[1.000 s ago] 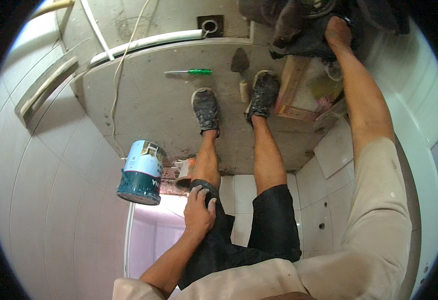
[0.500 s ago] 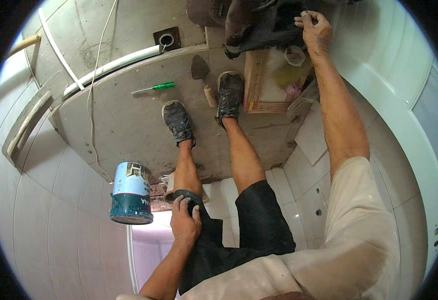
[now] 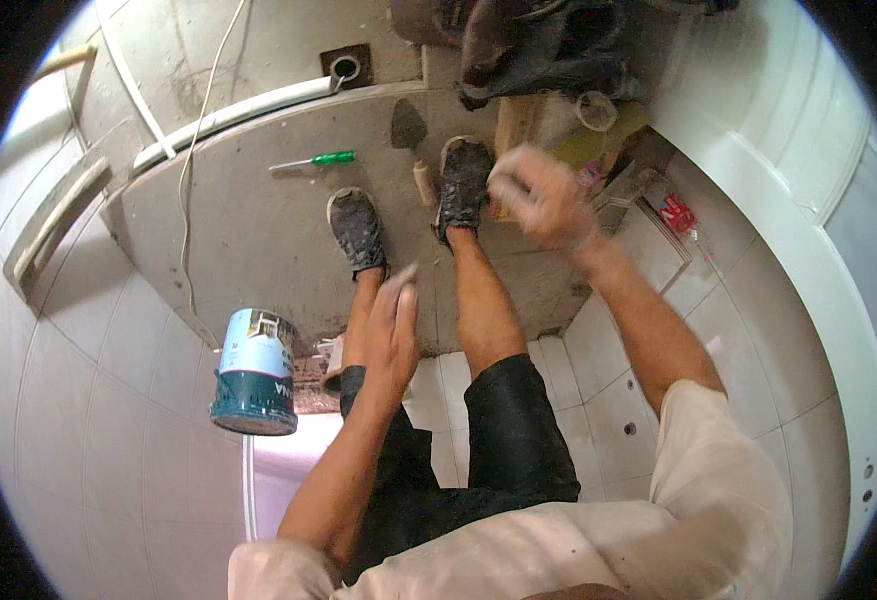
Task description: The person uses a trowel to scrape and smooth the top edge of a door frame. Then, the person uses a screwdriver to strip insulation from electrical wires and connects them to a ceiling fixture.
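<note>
The left hand [image 3: 394, 325] is in front of the left shin, fingers extended and slightly spread; it is loosely open, and whether it touches the leg is unclear. The right hand [image 3: 543, 200] is blurred, with its fingers curled; I cannot tell whether it grips anything. It is in front of a box [image 3: 511, 125], just beside the right shoe [image 3: 464, 172], and covers part of the box from view.

The box lies on the grey floor [image 3: 258, 225], to the right of that shoe, with a clear cup [image 3: 595, 112] at its far end and a dark bag [image 3: 558, 50] beyond it. To the left of the right shoe lies 1 trowel [image 3: 409, 125], its wooden handle toward the person. Farther left, 1 screwdriver [image 3: 334, 158] with a green handle lies beyond the left shoe [image 3: 356, 230]. A blue and dark green bucket [image 3: 255, 372] is left of the legs. A red packet [image 3: 676, 214] lies right of the box, near the white panel [image 3: 748, 130].
</note>
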The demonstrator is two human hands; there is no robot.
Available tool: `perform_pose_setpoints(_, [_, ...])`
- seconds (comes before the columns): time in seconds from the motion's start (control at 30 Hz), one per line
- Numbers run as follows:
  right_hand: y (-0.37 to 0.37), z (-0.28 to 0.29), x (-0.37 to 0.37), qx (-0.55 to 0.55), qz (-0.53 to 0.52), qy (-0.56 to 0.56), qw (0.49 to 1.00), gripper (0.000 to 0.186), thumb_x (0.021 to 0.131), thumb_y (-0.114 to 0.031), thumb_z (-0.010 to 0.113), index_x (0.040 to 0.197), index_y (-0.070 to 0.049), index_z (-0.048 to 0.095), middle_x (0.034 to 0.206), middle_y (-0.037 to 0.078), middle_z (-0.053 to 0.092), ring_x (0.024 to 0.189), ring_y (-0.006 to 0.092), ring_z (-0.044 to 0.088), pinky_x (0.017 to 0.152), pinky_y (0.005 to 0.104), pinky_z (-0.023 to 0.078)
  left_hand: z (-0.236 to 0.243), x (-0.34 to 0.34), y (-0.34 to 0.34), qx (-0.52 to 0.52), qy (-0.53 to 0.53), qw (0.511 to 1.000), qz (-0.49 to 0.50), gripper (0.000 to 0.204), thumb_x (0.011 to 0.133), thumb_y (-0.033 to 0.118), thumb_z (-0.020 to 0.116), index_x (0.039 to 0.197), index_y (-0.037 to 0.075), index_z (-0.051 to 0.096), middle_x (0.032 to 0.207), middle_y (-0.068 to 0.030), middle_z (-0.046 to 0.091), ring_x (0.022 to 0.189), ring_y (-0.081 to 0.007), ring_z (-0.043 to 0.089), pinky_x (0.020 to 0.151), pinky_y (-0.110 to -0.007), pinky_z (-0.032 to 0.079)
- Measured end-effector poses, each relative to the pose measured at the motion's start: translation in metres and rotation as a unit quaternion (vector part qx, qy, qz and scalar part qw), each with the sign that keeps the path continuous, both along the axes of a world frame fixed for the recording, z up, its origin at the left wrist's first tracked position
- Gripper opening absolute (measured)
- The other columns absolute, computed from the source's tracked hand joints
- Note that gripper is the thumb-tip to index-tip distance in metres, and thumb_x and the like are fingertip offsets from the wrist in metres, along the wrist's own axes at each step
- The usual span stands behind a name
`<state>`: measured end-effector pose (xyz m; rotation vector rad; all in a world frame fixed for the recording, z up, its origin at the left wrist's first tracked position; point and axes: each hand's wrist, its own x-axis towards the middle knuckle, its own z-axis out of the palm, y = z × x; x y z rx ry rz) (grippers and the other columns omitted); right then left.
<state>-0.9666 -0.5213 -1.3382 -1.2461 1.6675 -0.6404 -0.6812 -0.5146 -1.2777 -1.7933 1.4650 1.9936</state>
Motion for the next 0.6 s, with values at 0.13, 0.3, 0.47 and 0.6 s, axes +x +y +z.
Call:
perform_pose_setpoints(0.13, [0.036,0.02,0.077,0.05,-0.024,-0.092,0.994,0.014,0.083,-0.002,0.07,0.096,-0.001,0.064,0.09,0.014,0.064,0.084,0.0323,0.065,0.075,0.0385,0.052,-0.004,-0.063,-0.063,0.199,0.047,0.968,0.144,0.044,0.105,0.034,0.048,0.118,-0.004,0.066,0.108,-0.0122,0.069,0.098,-0.0195,0.064,0.089,-0.032,0.048])
perform_pose_setpoints(0.3, [0.046,0.008,0.121,0.087,-0.107,-0.092,0.986,0.015,0.08,-0.002,0.069,0.094,-0.002,0.064,0.091,0.016,0.067,0.086,0.0346,0.067,0.075,0.0399,0.054,-0.03,-0.039,-0.048,0.155,0.011,0.982,0.11,0.043,0.103,0.034,0.053,0.108,-0.005,0.07,0.092,-0.0076,0.071,0.084,-0.0146,0.063,0.078,-0.029,0.05])
perform_pose_setpoints(0.47, [0.037,-0.002,0.164,0.19,-0.165,-0.074,0.965,0.021,0.081,-0.002,0.071,0.101,-0.002,0.063,0.082,0.012,0.066,0.077,0.0253,0.068,0.071,0.0345,0.053,-0.069,0.018,-0.018,0.17,0.031,0.96,0.218,0.027,0.097,0.02,0.064,0.106,-0.004,0.072,0.093,-0.0074,0.072,0.083,-0.0137,0.066,0.078,-0.028,0.052])
perform_pose_setpoints(0.6, [0.02,-0.018,0.184,0.236,-0.023,-0.144,0.961,0.027,0.083,-0.006,0.072,0.108,-0.003,0.061,0.086,0.011,0.068,0.079,0.0227,0.068,0.072,0.0353,0.054,-0.075,0.056,-0.003,0.086,-0.027,0.953,0.288,0.028,0.096,0.024,0.061,0.096,-0.003,0.07,0.079,-0.0065,0.068,0.072,-0.0135,0.06,0.069,-0.029,0.049])
